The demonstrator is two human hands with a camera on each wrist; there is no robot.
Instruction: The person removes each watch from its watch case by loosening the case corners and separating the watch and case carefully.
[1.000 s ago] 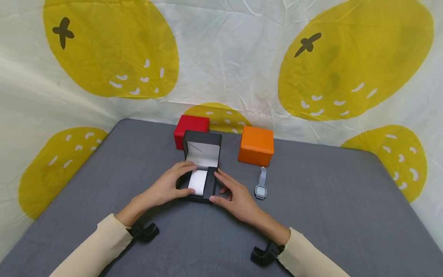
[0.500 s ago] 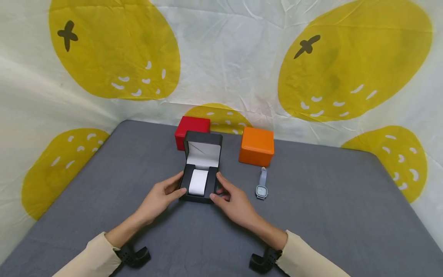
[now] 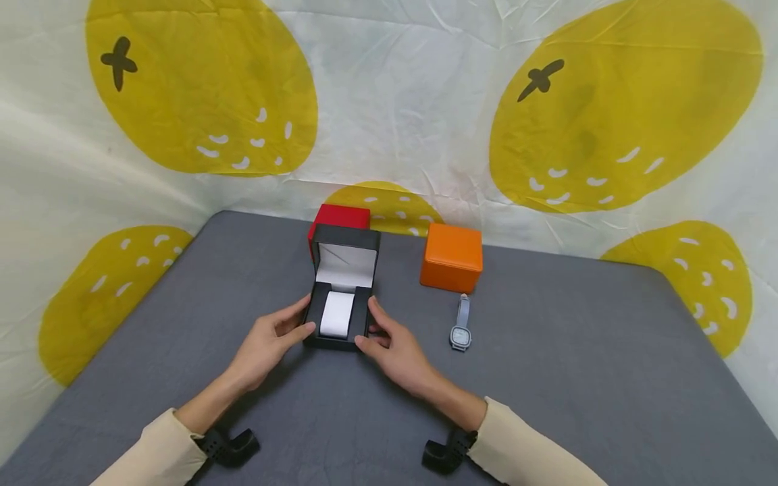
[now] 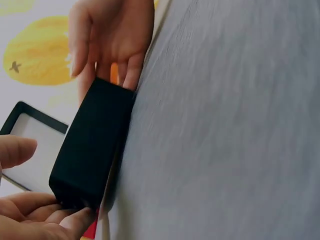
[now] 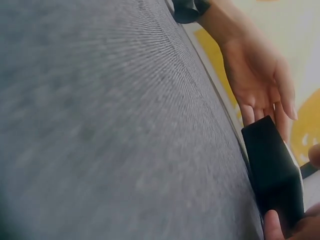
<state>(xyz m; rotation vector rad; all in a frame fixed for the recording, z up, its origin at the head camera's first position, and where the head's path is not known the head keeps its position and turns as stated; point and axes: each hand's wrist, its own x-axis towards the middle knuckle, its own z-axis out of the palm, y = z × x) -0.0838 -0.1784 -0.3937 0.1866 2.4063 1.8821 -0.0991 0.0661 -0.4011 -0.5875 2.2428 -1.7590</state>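
Note:
A black watch box (image 3: 358, 326) with its lid raised stands between my two hands, a white watch cushion (image 3: 337, 314) inside it. My left hand (image 3: 260, 344) touches the box's left side with its fingers, the thumb at the front left corner. Against the right side lie the fingers of my right hand (image 3: 398, 354), its thumb near the front right corner. In the left wrist view, the box's dark outer wall (image 4: 92, 142) spans the gap between both hands. The right wrist view shows the left hand's thumb clear of the box, with the fingers partly hidden behind it.
A pale blue wristwatch (image 3: 460, 334) lies to the right of the box. Behind it stands an orange box (image 3: 452, 258). A red box (image 3: 343, 216) at the back is partly covered by the raised lid. Grey cloth (image 3: 577, 378) covers the table, with a patterned curtain (image 3: 401, 101) behind.
My left hand has moved from the cushion to the box's left side. Then both hands shifted the watch box slightly left and away from me. The wristwatch stays where it was.

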